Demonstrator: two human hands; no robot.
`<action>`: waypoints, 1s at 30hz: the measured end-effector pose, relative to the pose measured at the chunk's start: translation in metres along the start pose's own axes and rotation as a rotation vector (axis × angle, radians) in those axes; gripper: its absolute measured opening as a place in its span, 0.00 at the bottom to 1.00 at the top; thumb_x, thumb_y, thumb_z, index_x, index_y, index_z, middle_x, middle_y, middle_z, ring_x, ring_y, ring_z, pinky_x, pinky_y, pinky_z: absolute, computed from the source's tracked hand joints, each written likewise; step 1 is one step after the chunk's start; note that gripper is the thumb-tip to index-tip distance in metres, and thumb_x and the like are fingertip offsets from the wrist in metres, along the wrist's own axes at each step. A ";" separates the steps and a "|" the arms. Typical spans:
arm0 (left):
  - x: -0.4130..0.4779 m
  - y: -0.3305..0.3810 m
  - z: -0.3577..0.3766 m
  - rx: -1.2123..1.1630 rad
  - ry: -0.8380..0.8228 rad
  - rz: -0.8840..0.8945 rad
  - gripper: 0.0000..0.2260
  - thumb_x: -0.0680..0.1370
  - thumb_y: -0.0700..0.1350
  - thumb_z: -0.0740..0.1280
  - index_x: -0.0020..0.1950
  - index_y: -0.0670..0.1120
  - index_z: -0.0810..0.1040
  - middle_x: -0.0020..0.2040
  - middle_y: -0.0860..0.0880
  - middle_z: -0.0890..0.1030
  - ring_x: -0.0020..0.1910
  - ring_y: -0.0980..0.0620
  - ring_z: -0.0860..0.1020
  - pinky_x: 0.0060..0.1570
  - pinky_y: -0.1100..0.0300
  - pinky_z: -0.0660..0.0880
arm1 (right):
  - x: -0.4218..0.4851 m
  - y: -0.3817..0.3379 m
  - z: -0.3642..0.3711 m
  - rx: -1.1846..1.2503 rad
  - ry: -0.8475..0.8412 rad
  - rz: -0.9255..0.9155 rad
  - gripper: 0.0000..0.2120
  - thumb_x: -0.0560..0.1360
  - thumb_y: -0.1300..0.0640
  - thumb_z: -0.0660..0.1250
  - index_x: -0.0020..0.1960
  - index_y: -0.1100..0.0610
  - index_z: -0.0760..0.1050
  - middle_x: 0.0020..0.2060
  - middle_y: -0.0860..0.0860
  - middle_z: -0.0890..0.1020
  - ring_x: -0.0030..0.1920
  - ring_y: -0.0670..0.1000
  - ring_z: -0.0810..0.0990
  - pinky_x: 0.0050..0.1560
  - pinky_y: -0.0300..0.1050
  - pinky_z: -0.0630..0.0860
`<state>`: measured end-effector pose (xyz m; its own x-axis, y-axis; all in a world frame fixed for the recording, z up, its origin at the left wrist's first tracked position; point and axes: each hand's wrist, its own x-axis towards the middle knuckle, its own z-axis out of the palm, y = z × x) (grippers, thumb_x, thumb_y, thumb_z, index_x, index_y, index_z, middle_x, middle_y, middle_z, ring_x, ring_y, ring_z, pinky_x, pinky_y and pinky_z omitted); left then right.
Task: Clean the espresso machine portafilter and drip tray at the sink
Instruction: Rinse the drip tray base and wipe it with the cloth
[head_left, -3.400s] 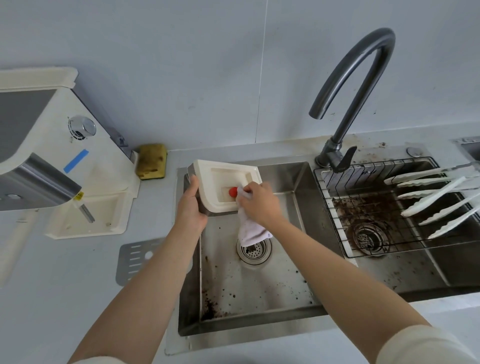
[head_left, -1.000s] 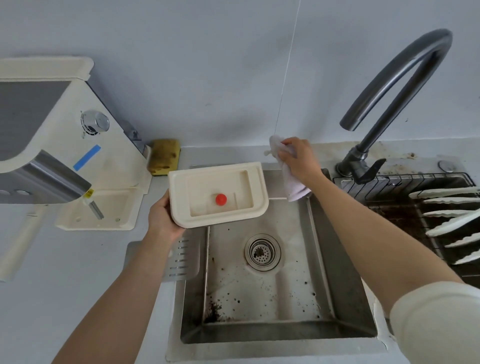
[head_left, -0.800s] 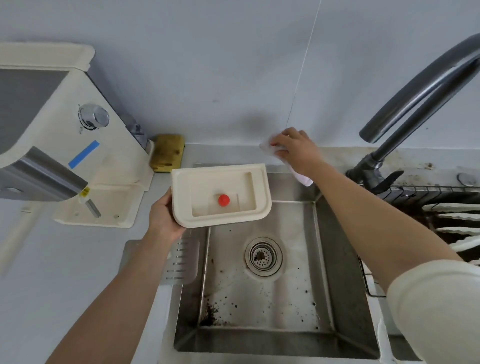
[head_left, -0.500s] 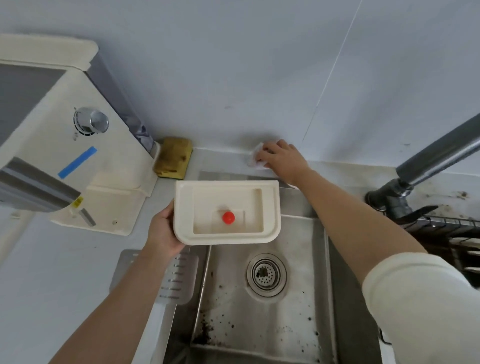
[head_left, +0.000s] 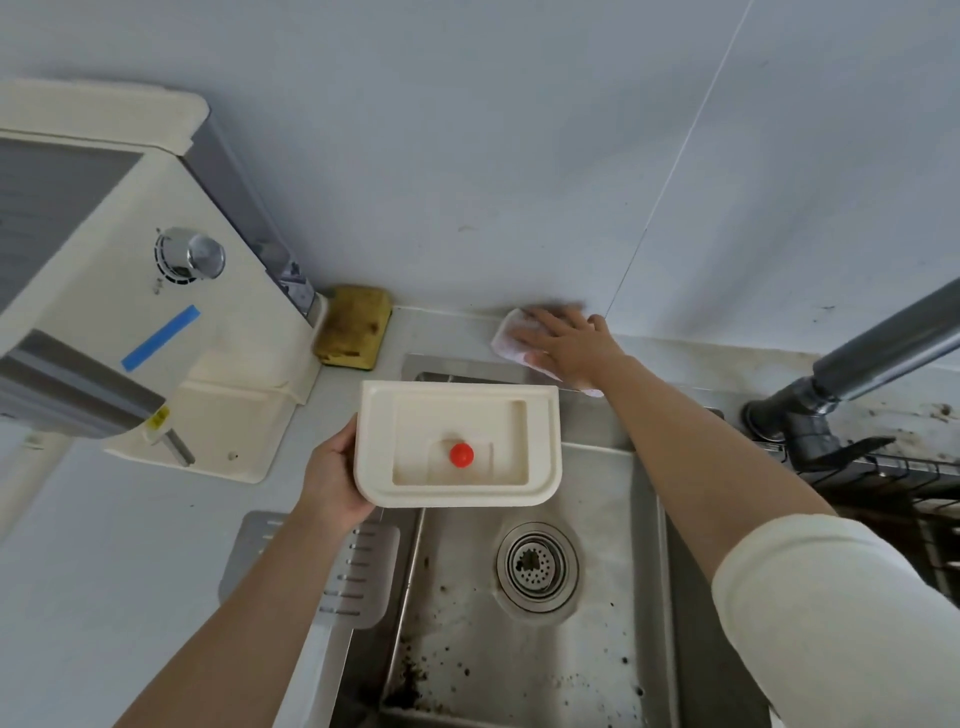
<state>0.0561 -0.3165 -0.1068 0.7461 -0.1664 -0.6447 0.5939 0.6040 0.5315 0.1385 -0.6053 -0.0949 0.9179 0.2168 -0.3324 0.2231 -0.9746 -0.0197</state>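
Head view: at the far left, the cream espresso machine (head_left: 93, 270) was seen on the counter (head_left: 104, 597), with a chrome knob (head_left: 189, 255) on its side and a strip of blue tape (head_left: 161, 338) below the knob. A yellow-brown sponge (head_left: 354, 334) was set against the wall (head_left: 467, 156), just beside the machine's right edge. Nearer the camera, a perforated metal grate (head_left: 363, 571) was laid flat on the counter at the sink's left rim, partly covered by the left forearm (head_left: 249, 623). The left hand (head_left: 332, 478) was curled round the left edge of the drip tray (head_left: 457, 410), with the fingers hidden beneath it. The tray was held roughly level above the back left corner of the sink (head_left: 608, 519), apart from the basin floor. A red float (head_left: 461, 454) was seen standing in the tray's recess. Below, the sink's steel floor was spotted with dark coffee grounds (head_left: 415, 686), thickest at the front left, and the round drain strainer (head_left: 537, 564) was seen near the middle. Right of the tray, a white cloth (head_left: 506, 338) was spread on the counter behind the sink, close against the wall. The right hand (head_left: 569, 340) was laid flat on it, fingers straight and pressed down, with nothing gripped. At the far right, the dark faucet (head_left: 857, 358) was seen, with a wire rack (head_left: 930, 478) below it.
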 end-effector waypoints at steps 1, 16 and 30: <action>-0.002 0.001 0.000 0.001 0.000 -0.001 0.15 0.78 0.49 0.58 0.45 0.45 0.83 0.42 0.46 0.85 0.41 0.44 0.83 0.39 0.47 0.81 | -0.003 -0.001 -0.002 0.061 0.017 0.024 0.22 0.80 0.44 0.47 0.74 0.41 0.51 0.76 0.44 0.49 0.74 0.54 0.50 0.67 0.54 0.55; -0.058 0.014 -0.017 -0.037 -0.019 -0.035 0.17 0.80 0.50 0.55 0.64 0.45 0.74 0.57 0.44 0.79 0.58 0.41 0.75 0.60 0.42 0.69 | -0.135 -0.091 -0.004 1.179 0.176 0.134 0.41 0.73 0.49 0.68 0.76 0.54 0.47 0.75 0.49 0.55 0.74 0.51 0.55 0.70 0.40 0.56; -0.102 0.019 -0.087 0.235 0.037 0.035 0.15 0.80 0.53 0.57 0.60 0.45 0.75 0.54 0.44 0.80 0.54 0.42 0.78 0.54 0.41 0.74 | -0.196 -0.214 0.042 0.928 0.168 0.110 0.64 0.61 0.55 0.78 0.73 0.54 0.28 0.71 0.41 0.44 0.61 0.46 0.63 0.50 0.28 0.70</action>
<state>-0.0349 -0.2200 -0.0793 0.7586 -0.1177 -0.6408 0.6247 0.4106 0.6642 -0.1029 -0.4416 -0.0648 0.9696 0.0560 -0.2382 -0.1509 -0.6295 -0.7622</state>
